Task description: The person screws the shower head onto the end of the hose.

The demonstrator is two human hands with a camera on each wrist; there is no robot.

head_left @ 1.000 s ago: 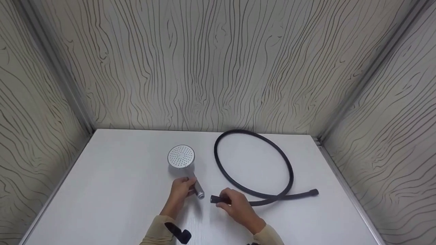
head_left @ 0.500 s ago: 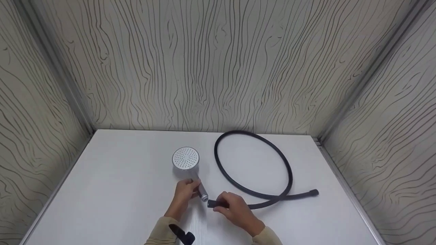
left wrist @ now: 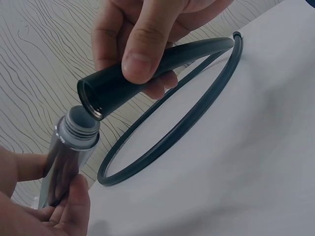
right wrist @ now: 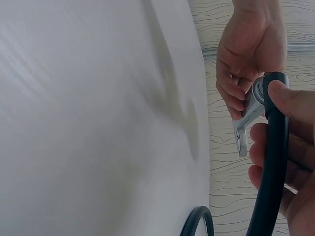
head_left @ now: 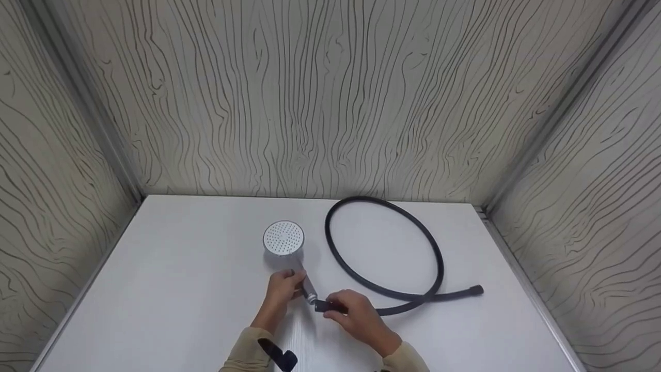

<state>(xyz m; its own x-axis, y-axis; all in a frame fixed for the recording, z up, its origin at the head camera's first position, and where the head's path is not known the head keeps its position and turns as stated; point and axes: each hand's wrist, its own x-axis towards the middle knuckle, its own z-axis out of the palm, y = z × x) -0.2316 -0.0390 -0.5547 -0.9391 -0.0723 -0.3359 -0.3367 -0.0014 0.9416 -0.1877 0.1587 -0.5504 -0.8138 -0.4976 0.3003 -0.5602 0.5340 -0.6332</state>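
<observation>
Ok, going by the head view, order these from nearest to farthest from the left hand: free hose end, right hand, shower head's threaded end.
1. Shower head's threaded end: just to the right of the left hand.
2. Right hand: farther right, pinching the other hose end.
3. Free hose end: far right, beyond the right hand.
</observation>
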